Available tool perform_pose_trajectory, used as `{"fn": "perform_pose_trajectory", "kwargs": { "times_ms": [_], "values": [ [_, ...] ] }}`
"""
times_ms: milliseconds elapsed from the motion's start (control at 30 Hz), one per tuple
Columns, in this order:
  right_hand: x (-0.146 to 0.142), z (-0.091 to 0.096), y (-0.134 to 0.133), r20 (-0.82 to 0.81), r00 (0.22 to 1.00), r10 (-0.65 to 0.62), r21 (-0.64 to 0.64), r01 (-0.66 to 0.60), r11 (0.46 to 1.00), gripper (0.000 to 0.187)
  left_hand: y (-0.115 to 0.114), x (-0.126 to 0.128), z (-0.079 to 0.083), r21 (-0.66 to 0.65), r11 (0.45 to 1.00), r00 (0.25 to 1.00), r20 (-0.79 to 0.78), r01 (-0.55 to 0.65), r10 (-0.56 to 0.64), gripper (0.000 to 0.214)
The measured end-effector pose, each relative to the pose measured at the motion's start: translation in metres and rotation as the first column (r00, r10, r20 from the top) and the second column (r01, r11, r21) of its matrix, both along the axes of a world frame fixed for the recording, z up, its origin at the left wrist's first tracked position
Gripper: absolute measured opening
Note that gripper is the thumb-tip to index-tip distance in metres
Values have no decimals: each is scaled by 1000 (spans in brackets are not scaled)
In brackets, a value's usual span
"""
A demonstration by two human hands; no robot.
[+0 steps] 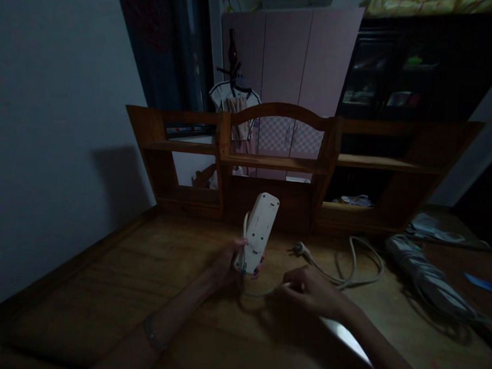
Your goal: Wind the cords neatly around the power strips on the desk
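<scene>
My left hand point(229, 262) grips a white power strip point(261, 226) near its lower end. The strip is tilted up above the wooden surface, and the face with screw holes is turned to me. A stretch of cord runs along the strip's left side under my thumb. My right hand point(306, 289) is closed on the white power cord point(261, 293), which bows between both hands. Beyond the right hand lies the cord's plug point(299, 249), prongs pointing left. From the plug the cord loops to the right over the wood.
A wooden shelf unit point(275, 163) stands along the far edge of the wooden surface point(177, 257). At the right lies another power strip wrapped in its cord point(425, 271), near a blue item point(482, 283). A white wall point(60, 144) bounds the left side.
</scene>
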State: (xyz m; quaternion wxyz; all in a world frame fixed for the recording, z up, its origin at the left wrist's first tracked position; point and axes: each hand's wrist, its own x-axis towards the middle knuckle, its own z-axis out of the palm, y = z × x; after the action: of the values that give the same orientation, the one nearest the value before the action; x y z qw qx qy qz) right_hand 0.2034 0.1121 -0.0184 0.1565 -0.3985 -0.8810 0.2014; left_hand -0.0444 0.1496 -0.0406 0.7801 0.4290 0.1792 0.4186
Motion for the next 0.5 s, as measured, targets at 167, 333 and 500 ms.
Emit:
{"fn": "perform_pose_trajectory", "kwargs": {
  "times_ms": [167,333,500],
  "values": [
    [-48,-8,-30,130,989,68,330,-107,938,29,-4,7,-4,-33,999,999,2,37,-37,59],
    [-78,-34,-44,325,940,99,527,-267,807,30,-6,15,3,-83,995,998,22,-59,61,69],
    [-64,-33,-31,345,938,33,508,-217,834,32,-3,4,13,-16,999,990,134,-33,34,70]
  ]
}}
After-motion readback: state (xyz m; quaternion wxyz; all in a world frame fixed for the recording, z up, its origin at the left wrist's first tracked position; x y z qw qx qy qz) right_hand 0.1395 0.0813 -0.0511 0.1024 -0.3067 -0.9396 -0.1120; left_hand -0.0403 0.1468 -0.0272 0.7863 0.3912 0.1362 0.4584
